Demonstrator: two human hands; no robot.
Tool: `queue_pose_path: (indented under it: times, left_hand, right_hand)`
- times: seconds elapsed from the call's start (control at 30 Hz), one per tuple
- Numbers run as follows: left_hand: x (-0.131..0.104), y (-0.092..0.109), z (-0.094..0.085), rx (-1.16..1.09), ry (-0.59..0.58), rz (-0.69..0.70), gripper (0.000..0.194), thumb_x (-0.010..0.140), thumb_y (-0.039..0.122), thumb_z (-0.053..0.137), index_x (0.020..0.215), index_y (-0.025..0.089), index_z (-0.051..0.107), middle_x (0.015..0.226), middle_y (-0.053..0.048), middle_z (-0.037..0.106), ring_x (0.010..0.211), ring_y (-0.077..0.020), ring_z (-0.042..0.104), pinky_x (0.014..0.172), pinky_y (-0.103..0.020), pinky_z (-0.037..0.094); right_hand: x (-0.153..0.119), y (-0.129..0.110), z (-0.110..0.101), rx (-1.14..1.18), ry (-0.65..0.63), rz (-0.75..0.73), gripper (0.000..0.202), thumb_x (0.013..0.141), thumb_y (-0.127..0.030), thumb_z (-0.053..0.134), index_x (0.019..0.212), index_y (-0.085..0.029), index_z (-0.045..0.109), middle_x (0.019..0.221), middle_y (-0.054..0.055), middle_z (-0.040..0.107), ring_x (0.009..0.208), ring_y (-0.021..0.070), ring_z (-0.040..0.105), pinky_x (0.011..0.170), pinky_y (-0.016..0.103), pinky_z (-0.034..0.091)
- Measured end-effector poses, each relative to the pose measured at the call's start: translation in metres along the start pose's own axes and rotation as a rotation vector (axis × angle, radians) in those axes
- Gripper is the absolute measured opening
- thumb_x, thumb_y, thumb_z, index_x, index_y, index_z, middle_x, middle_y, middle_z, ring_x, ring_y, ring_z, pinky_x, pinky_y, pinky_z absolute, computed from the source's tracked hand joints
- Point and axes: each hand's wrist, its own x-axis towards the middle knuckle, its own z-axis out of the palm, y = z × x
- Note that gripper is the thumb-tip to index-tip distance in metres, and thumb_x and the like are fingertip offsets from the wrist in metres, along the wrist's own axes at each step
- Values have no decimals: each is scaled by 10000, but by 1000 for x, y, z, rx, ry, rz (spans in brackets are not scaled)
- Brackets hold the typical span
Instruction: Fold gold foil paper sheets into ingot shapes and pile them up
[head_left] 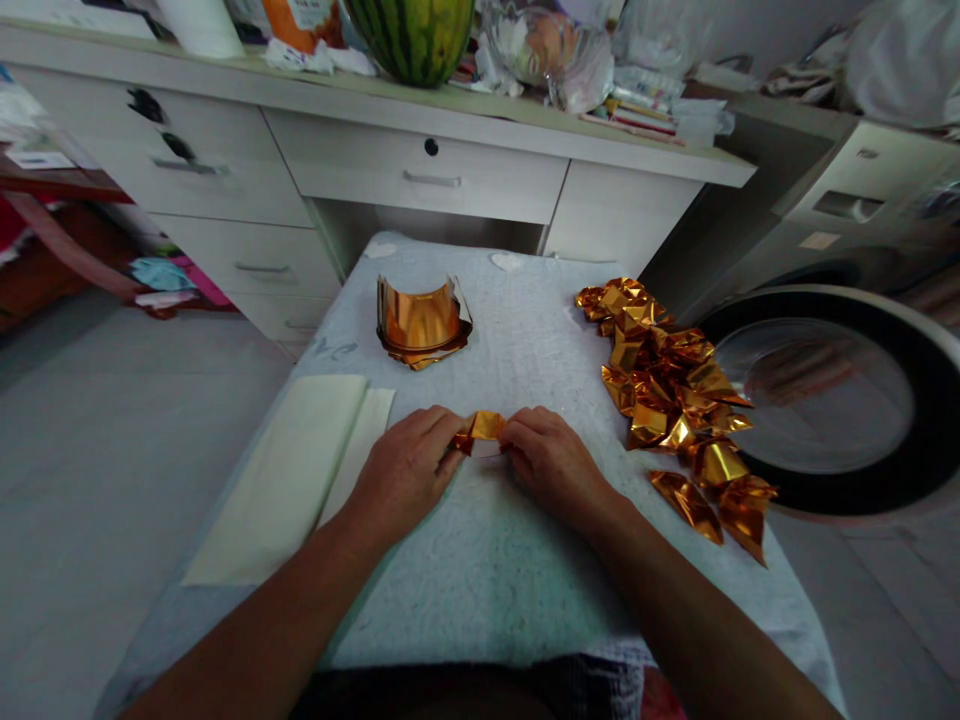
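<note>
A small piece of gold foil paper (pixel 487 426) is stretched between my two hands above the cloth-covered table (pixel 480 590). My left hand (pixel 409 470) pinches its left end, and my right hand (pixel 559 465) pinches the right end. Behind my left hand stands a curved stack of gold foil sheets (pixel 422 322). A heap of folded gold foil pieces (pixel 667 385) lies to the right, beyond my right hand. Pale yellow paper sheets (pixel 285 475) lie flat beside my left forearm.
A white desk with drawers (pixel 420 180) stands behind the table, with a watermelon (pixel 412 35) and a glass bowl (pixel 536 45) on top. At the right, a washing machine's round door (pixel 832 400) hangs open near the table's edge.
</note>
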Motion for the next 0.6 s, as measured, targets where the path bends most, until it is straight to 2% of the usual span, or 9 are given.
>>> queue_pose_path:
  times: [0.1,0.23,0.4,0.6]
  left_hand:
    - [0,-1,1,30,-9,69,130,885,137,569,997,194,603,944,-41,656,905,-214,596,808,-358,494]
    - [1,0,0,61,-10,121,113,928,172,522,908,179,633,887,-46,673,858,-211,598,792,-368,493]
    - [2,5,-3,71,-58,106,133,942,178,486,898,172,612,861,-54,662,838,-211,580,771,-369,486]
    - [2,6,-4,-1,-81,41,92,917,152,514,887,178,597,851,-43,631,820,-203,564,750,-351,479]
  right_hand:
    - [-1,1,-1,9,3,-8,187,821,-28,522,877,-169,632,886,56,647,854,185,543,797,296,407]
    - [-2,0,-1,3,-4,13,170,824,-48,541,890,-166,645,873,53,632,843,182,544,781,289,406]
    - [-2,-1,-4,10,-32,54,139,867,-92,557,844,-162,675,824,48,617,811,172,550,757,279,413]
    - [-1,0,-5,109,-25,84,158,839,-38,573,810,-154,676,803,41,624,800,161,555,764,269,421]
